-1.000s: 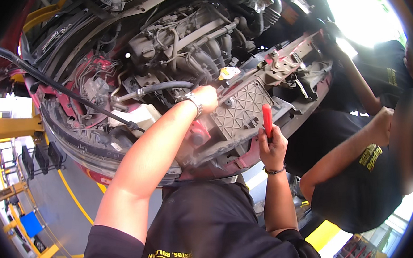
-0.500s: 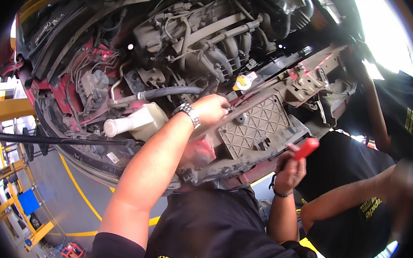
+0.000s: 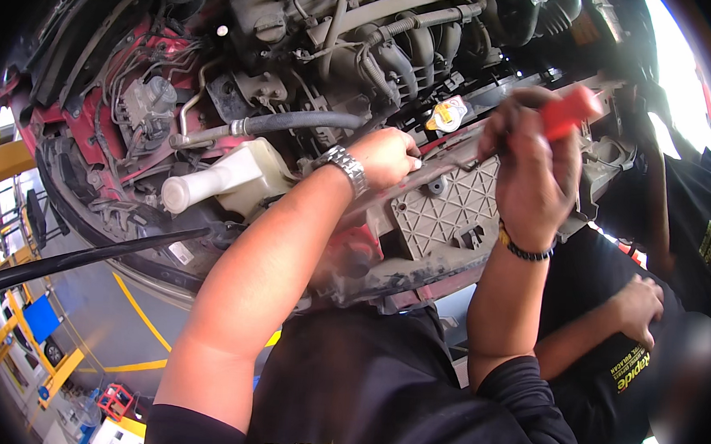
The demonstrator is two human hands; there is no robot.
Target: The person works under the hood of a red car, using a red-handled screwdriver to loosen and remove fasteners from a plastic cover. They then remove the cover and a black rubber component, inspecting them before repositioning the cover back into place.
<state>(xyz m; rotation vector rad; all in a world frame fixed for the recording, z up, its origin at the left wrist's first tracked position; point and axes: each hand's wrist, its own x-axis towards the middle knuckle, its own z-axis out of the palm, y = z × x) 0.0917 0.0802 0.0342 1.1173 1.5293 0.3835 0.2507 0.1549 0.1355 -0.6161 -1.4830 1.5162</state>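
Note:
My left hand (image 3: 380,158) is closed at the front crossmember of an open car engine bay, its fingertips around something small I cannot make out. My right hand (image 3: 538,172), raised over that crossmember to the right, grips a red-handled tool (image 3: 570,111), its working end unclear. Below and between the hands lies a ribbed plastic tray (image 3: 429,218). A silvery cap with a yellow label (image 3: 447,114) sits just above my left hand. Left of it are a grey hose (image 3: 296,121) and a translucent white reservoir (image 3: 251,195).
The engine (image 3: 366,44) fills the upper middle. A black rod (image 3: 85,258) crosses the lower left. A co-worker's hand (image 3: 642,309) and dark-clothed body are close at the right, with another person (image 3: 690,210) behind. Yellow lift equipment (image 3: 23,332) stands at the left.
My right hand with the red tool has risen up and rightward toward the crossmember and turned. My left hand stays at the crossmember. The co-worker's hand has lowered. The view has shifted.

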